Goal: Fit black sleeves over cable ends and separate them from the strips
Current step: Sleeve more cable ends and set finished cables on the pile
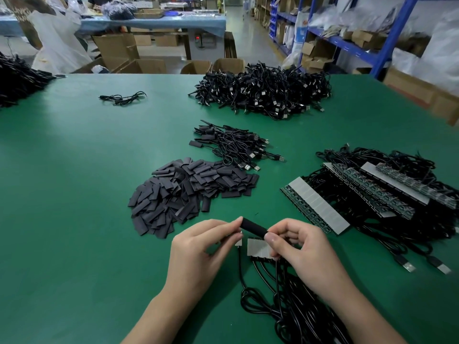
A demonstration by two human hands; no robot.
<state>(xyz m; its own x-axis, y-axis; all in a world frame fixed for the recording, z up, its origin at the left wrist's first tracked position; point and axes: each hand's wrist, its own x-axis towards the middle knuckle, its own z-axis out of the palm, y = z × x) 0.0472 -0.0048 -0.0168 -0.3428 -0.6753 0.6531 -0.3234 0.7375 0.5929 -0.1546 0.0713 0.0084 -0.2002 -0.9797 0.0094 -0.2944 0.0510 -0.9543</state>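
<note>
Cables (293, 306) lie coiled on the green bench (74, 219); just beyond, the left hand (198, 249) and right hand (303, 247) each pinch one end of a black sleeve (253, 225), directly over a short strip (259, 248).

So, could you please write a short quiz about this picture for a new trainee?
1. True or false: the right hand is empty.
2. Where is the pile of loose sleeves? A) on the table beyond the left hand; B) on a shelf; C) inside a box.
3. Fill in: the full strips lie on the person's ____ side.

Key: 1 false, it pinches a sleeve; 2 A; 3 right.
</note>
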